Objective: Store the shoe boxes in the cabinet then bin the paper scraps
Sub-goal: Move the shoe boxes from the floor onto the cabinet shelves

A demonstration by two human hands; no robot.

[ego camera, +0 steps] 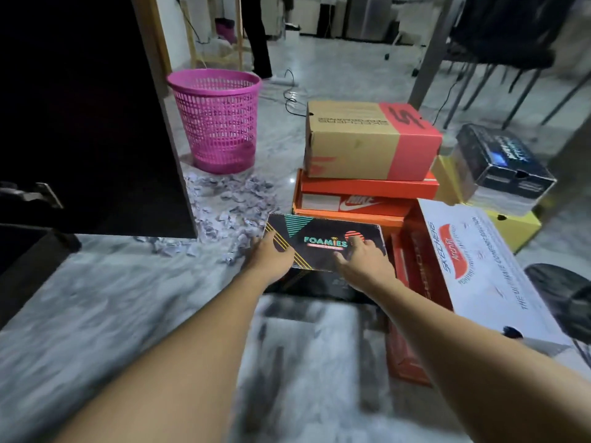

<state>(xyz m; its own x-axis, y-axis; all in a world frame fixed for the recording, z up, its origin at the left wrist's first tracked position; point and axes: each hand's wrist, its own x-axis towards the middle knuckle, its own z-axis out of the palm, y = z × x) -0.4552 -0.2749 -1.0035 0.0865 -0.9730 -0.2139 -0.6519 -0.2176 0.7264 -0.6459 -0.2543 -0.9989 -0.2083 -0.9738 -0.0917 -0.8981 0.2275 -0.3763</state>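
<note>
- Step in hand, my read: first half of the task, picking up a shoe box to store. Scraps not started.
- Foamies box, black lid, sits centre frame on the floor, just in front of the orange Nike box and beside the white Skechers box on its right.
- Left hand covers the lid's near-left corner. The fingers drape over that corner; can't tell whether they curl round the edge or just lie on it.
- Right hand is on the right part of the lid, fingers spread and flat, pressing rather than gripping. Thumb is hidden.
- Key relation: the box's long axis runs left-right across the frame, with one hand at each end. The cabinet is the dark opening at upper left, so the box has to travel left. The left hand is on the cabinet side and would lead, my guess.
- Both hands sit on top, not under, so they probably need to hook the short sides before lifting.
- Paper scraps are strewn on the floor left of the box, between it and the cabinet door, in front of the pink bin. The box's path passes over them.
- Brown-and-red box is stacked on the Nike box behind.
</note>
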